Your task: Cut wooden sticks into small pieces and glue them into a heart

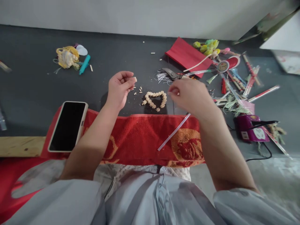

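and here we are at the dark grey desk (131, 50), both hands up over it. the left hand (119, 89) has its grip together, thumb and fingers clamped on a short cream-coloured piece (135, 79). over to the right hand (188, 93): back of the hand uppermost, fingers curled in, a pale speck (178, 93) showing by the fingertips, and i cannot tell whether that grip is clamped on anything.

between the two grips a loop of clustered cream beads (152, 94) lies on the desk, roughly heart-shaped, nearer the right one. just beside the left grip, a scatter of tiny cream tubes (141, 91).

look just beyond the right grip: metal pruning shears with curved blades (172, 74), thin white strands (163, 77) beside them, a red paper sheet (187, 56) farther out. on the near side of that grip, a straight translucent stick (173, 133) lies across the red towel with orange patterns (140, 134).

well left of the left grip, a tangled yellow cord bundle (70, 53) with a teal tube (84, 64) near it; closer in, a pale-cased phone with a black screen (67, 126). and well right of the right grip, a purple device with a black cable (246, 126).
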Available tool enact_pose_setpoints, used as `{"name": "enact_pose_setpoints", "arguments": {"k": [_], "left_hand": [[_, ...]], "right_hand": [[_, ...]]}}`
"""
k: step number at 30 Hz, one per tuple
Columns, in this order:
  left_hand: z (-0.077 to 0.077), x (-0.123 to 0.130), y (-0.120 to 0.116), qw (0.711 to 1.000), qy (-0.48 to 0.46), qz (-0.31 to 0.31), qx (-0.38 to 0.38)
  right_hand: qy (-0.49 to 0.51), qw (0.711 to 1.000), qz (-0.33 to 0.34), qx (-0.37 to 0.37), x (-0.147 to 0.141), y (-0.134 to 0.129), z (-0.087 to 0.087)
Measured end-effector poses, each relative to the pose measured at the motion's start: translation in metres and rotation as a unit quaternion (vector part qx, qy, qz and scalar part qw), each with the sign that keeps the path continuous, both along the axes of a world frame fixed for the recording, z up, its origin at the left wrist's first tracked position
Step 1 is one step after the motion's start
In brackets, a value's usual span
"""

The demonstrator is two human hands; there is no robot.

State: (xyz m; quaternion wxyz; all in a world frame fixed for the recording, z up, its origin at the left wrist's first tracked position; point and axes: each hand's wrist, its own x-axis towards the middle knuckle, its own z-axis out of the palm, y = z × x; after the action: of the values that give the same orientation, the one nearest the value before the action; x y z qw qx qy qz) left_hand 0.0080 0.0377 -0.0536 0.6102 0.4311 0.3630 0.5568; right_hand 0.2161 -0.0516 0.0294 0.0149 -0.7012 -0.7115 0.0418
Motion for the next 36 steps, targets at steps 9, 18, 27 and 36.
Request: {"name": "enact_pose_setpoints", "arguments": {"k": [9,18,27,36], "left_hand": [[-0.01,-0.002,0.004,0.996,0.059,0.055,0.026],[-0.007,-0.003,0.004,0.995,0.064,0.071,0.014],[-0.014,-0.003,0.011,0.996,0.065,0.054,0.013],[-0.009,-0.003,0.007,0.996,0.048,0.068,0.015]], "right_hand": [[0.007,0.983,0.182,-0.007,-0.049,0.065,-0.043],[0.013,0.977,0.21,-0.023,-0.064,0.081,-0.042],[0.01,0.969,0.244,-0.025,-0.074,0.087,-0.043],[-0.015,0.96,0.278,-0.036,-0.077,0.085,-0.04]]}}
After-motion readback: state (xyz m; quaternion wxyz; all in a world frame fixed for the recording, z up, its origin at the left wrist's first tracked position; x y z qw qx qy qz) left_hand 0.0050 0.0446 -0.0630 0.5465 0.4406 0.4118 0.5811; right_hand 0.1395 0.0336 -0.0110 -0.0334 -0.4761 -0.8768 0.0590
